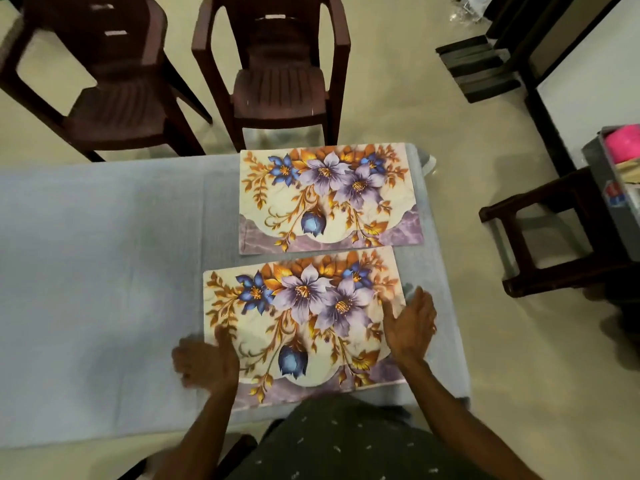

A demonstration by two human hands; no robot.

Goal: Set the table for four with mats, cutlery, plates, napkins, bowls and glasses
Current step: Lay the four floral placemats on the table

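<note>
Two floral mats lie on the right part of the table (104, 254), which is covered with a pale blue cloth. The far mat (329, 199) sits square near the far edge. The near mat (301, 327) lies slightly skewed by the near edge. My left hand (204, 362) rests at the near mat's left edge, fingers loosely curled, thumb on the mat. At the mat's right edge is my right hand (410, 327), flat with fingers spread. Neither hand holds anything.
Two dark brown plastic chairs (277, 74) (114, 91) stand beyond the far edge of the table. A dark stool (554, 237) and a grey bin (620, 181) with pink items stand on the floor at the right.
</note>
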